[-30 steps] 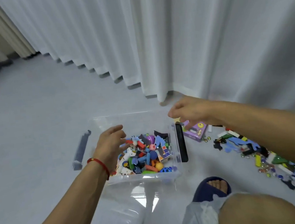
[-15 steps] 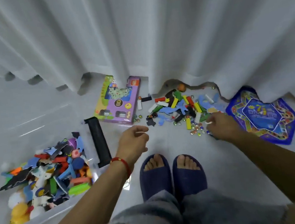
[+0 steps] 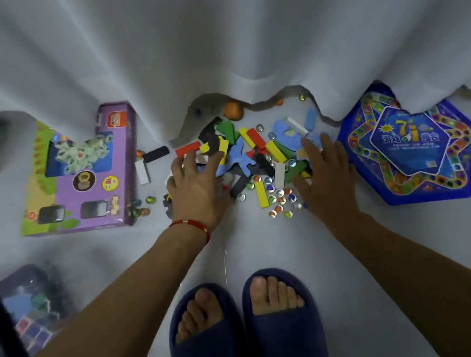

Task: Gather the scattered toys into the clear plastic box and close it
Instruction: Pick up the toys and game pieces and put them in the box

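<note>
Both hands, left hand (image 3: 196, 182) and right hand (image 3: 325, 168), spread flat-fingered over the toy pile (image 3: 255, 158), gripping nothing. The clear plastic box (image 3: 34, 304), blurred at the frame's lower left, seems partly filled and still open; much is left.

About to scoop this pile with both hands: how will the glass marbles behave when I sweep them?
The marbles look round and glossy, so they will likely roll away across the smooth floor. Some may slip between the fingers of the spread right hand. A few already lie near the curtain hem.

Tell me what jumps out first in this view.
A bright pile of toy blocks and marbles lies on the floor at the curtain's hem, with the left hand and right hand spread over its two sides. A purple box flanks it left, a blue star-shaped game board right.
</note>
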{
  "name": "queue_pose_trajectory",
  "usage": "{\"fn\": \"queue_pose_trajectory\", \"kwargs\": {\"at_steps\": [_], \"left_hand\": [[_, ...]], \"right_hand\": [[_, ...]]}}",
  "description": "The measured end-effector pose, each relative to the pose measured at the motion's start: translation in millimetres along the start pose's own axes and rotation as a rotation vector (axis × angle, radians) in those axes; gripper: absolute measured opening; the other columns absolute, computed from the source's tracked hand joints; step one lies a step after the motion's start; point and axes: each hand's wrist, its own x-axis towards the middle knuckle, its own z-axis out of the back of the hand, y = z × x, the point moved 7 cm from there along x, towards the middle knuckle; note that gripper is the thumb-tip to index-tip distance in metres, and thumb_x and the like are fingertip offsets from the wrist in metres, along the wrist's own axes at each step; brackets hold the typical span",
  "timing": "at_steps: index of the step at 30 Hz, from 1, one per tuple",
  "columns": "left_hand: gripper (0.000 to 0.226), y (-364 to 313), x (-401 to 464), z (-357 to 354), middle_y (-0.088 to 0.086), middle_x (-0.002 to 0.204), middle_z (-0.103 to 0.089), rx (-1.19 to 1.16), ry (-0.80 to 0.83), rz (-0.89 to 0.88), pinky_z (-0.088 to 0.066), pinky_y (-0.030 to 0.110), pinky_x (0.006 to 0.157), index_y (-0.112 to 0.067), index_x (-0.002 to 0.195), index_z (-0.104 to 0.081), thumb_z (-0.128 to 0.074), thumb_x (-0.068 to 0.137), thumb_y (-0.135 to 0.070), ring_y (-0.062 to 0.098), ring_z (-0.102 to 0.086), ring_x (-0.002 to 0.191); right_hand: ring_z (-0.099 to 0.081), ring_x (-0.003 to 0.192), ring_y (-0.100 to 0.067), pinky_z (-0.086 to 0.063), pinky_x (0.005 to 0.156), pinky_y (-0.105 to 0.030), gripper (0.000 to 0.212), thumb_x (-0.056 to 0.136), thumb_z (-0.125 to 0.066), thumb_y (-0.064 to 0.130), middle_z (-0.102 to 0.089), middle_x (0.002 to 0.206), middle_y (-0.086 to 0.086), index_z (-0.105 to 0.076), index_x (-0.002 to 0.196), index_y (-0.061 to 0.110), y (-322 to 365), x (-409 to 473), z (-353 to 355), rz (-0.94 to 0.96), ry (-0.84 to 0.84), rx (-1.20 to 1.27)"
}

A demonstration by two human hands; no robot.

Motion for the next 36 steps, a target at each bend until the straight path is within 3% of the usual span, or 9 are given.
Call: {"fn": "queue_pose_trajectory", "kwargs": {"at_steps": [4,10,15,21,25,28,31,33,36], "left_hand": [[0.073,0.0,23.2,-2.5,0.01,0.155,-0.026,0.058,0.081,-0.07,-0.036,0.056,0.101,-0.038,0.145,-0.038,-0.073,0.081,-0.042,0.039,-0.021,0.139],[0.059,0.4,32.4,-5.2,0.013,0.136,-0.047,-0.011,0.095,-0.126,-0.042,0.051,0.097,-0.03,0.133,-0.056,-0.075,0.079,-0.043,0.037,-0.033,0.128],[0.045,-6.8,28.5,-5.0,0.016,0.123,-0.055,-0.011,0.063,-0.188,-0.046,0.049,0.09,-0.016,0.126,-0.064,-0.068,0.087,-0.039,0.037,-0.041,0.118],[0.051,-13.8,27.6,-10.6,0.016,0.128,-0.05,0.089,0.113,-0.207,-0.045,0.048,0.093,-0.015,0.132,-0.057,-0.066,0.088,-0.038,0.037,-0.038,0.119],[0.051,-12.9,28.0,-9.4,0.016,0.132,-0.049,0.069,0.103,-0.196,-0.045,0.047,0.097,-0.014,0.132,-0.058,-0.067,0.088,-0.036,0.037,-0.037,0.125],[0.046,-16.5,27.0,-7.3,0.018,0.128,-0.053,0.102,0.085,-0.224,-0.042,0.046,0.097,-0.01,0.127,-0.061,-0.065,0.089,-0.036,0.039,-0.041,0.121],[0.04,-18.1,24.3,-6.9,0.019,0.124,-0.057,0.152,0.071,-0.249,-0.044,0.046,0.094,-0.007,0.123,-0.062,-0.064,0.091,-0.031,0.039,-0.048,0.112],[0.037,-17.2,20.9,-6.8,0.021,0.117,-0.06,0.207,0.074,-0.269,-0.048,0.047,0.086,-0.005,0.119,-0.063,-0.069,0.087,-0.021,0.04,-0.052,0.104],[0.048,-13.4,17.3,-13.5,0.02,0.109,-0.063,0.264,0.117,-0.31,-0.052,0.048,0.079,-0.006,0.113,-0.064,-0.084,0.071,-0.016,0.04,-0.054,0.099]], "right_hand": [[-0.034,0.135,-0.035,-0.037,0.098,-0.059,0.05,0.09,-0.063,0.039,-0.04,0.152,-0.003,-0.05,0.137,0.027,-7.6,11.8,4.4,0.096,-0.048,-0.01],[-0.045,0.117,-0.04,-0.04,0.091,-0.046,0.042,0.084,-0.065,0.027,-0.052,0.133,-0.017,-0.063,0.123,0.012,-4.5,19.4,2.7,0.11,-0.158,0.216],[-0.045,0.113,-0.04,-0.048,0.09,-0.049,0.049,0.076,-0.078,0.008,-0.049,0.124,-0.022,-0.063,0.123,0.006,13.4,24.4,10.4,0.12,-0.15,0.185],[-0.051,0.115,-0.026,-0.04,0.098,-0.021,0.057,0.08,-0.072,-0.006,-0.042,0.13,-0.017,-0.056,0.134,0.004,29.2,26.2,15.2,0.104,-0.044,0.226],[-0.053,0.113,-0.022,-0.045,0.098,-0.018,0.047,0.084,-0.067,-0.008,-0.045,0.128,-0.014,-0.059,0.129,0.004,25.5,21.0,27.5,0.081,-0.088,0.345],[-0.049,0.108,-0.01,-0.04,0.081,0.0,0.041,0.088,-0.064,-0.001,-0.046,0.122,-0.003,-0.061,0.127,0.011,13.5,13.7,39.2,-0.001,-0.127,0.467],[-0.066,0.095,-0.011,-0.052,0.069,-0.013,0.035,0.09,-0.065,0.008,-0.063,0.119,-0.001,-0.065,0.122,0.021,-13.8,3.5,38.8,-0.316,-0.087,0.846],[-0.07,0.084,-0.011,-0.054,0.06,-0.017,0.029,0.089,-0.062,0.003,-0.069,0.111,-0.008,-0.068,0.115,0.014,-24.8,-8.3,34.5,-0.603,-0.013,1.424],[-0.065,0.094,-0.02,-0.051,0.061,-0.016,0.041,0.072,-0.062,-0.005,-0.064,0.111,-0.015,-0.066,0.112,0.001,-25.5,-28.2,30.6,-0.832,0.119,2.148]]}}
